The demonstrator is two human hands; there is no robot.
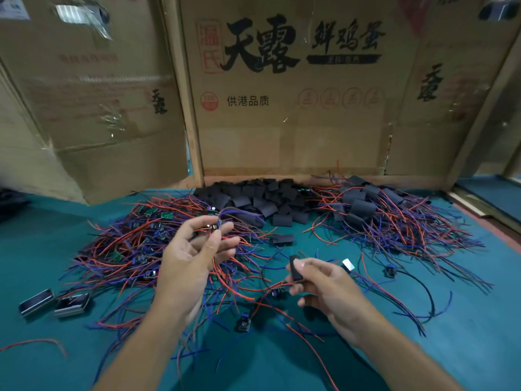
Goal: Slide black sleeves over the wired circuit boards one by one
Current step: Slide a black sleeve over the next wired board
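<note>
My left hand [194, 258] is raised over the left heap and pinches a small wired circuit board [212, 227] between thumb and fingertips, its red and blue wires trailing up and away. My right hand [324, 289] holds a single black sleeve [295, 267] upright between thumb and fingers, lower and to the right of the board, apart from it. A heap of bare wired boards [132, 246] lies at the left. Loose black sleeves [262, 198] are piled at the back centre. Boards with sleeves on them [375, 213] lie heaped at the right.
Everything rests on a teal mat [465, 342]. Cardboard boxes [296, 122] wall off the back. Two small metal cases [53, 303] sit at the left edge. A lone board [244, 324] and a black cable loop [423, 292] lie near my hands.
</note>
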